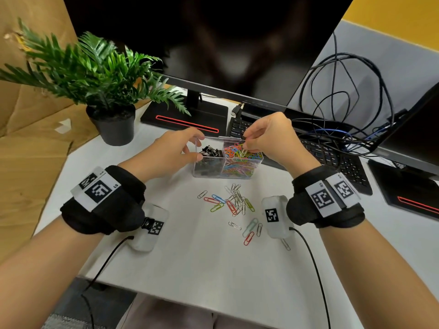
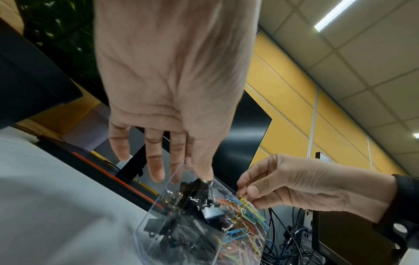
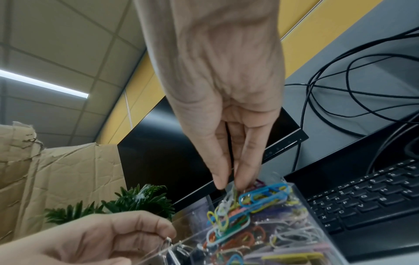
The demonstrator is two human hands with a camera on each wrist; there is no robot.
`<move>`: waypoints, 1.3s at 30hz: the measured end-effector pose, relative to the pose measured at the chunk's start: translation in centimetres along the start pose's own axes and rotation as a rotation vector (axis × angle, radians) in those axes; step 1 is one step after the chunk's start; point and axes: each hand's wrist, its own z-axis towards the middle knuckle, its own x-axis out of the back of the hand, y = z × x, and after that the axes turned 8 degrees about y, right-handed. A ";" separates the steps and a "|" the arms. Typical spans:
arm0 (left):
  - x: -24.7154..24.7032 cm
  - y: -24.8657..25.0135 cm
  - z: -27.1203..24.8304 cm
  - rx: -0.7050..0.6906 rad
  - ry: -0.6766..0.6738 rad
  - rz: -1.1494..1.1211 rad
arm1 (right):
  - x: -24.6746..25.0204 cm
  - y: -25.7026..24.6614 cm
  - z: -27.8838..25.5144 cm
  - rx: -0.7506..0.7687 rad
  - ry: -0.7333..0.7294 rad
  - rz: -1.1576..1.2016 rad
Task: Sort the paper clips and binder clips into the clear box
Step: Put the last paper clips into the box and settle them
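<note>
While right hand [image 1: 268,136] pinches paper clips [image 1: 240,150], left hand [image 1: 171,148] grips clear box [image 1: 213,167] on white desk [image 1: 190,257].

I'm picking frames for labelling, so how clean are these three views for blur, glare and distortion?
Head view: sharp on the clear box and the loose paper clips, the black monitor mirrors a blurred reflection, and straight edges bow toward the borders. Left wrist view: the left hand is soft and the table smeared. Right wrist view: the right hand is blurred, and a ceiling light glares.

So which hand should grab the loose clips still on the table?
The right hand, probably: it's already dropping clips into the box, and the loose clips lie nearer its side. The left hand holds the box's edge.
</note>
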 end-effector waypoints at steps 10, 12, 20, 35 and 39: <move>-0.1 -0.2 0.1 0.000 0.003 -0.020 | 0.9 0.4 -0.5 0.023 0.102 0.031; -0.1 -0.2 0.1 -0.004 0.002 -0.024 | 1.0 0.3 -0.8 0.043 0.112 -0.009; -0.1 -0.3 0.2 -0.010 0.007 -0.038 | -0.1 1.5 -5.2 0.194 -0.262 -0.345; -0.1 0.1 0.1 -0.001 0.008 -0.033 | -4.4 3.3 -6.5 0.238 -0.441 -0.587; -0.1 -0.1 0.1 -0.007 0.015 -0.032 | -4.7 3.5 -6.3 0.276 -0.358 -0.544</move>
